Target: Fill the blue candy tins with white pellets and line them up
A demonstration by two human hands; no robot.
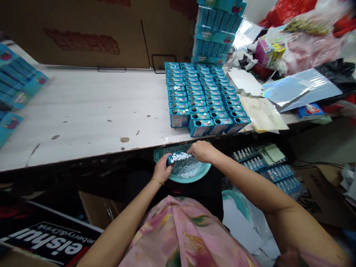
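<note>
Over a teal basin (207,172) of small white candies (187,170), my left hand (162,170) grips a small blue tin (169,160), tilted with its opening toward the right. My right hand (204,151) is closed, pinching what looks like a scoop heaped with white candies (182,156); its handle is mostly hidden by the fingers. The heap reaches the tin's mouth. On the white table just beyond the basin, rows of upright blue tins (201,127) stand packed together, with dark round openings and a few stray candies on their tops.
Stacked blue display boxes (213,35) rise behind the tins, and more boxes (20,81) stand at the left. A large brown carton (111,33) lines the table's back. Bags (314,48) and a shiny sheet (302,89) crowd the right. Filled trays (280,172) lie below.
</note>
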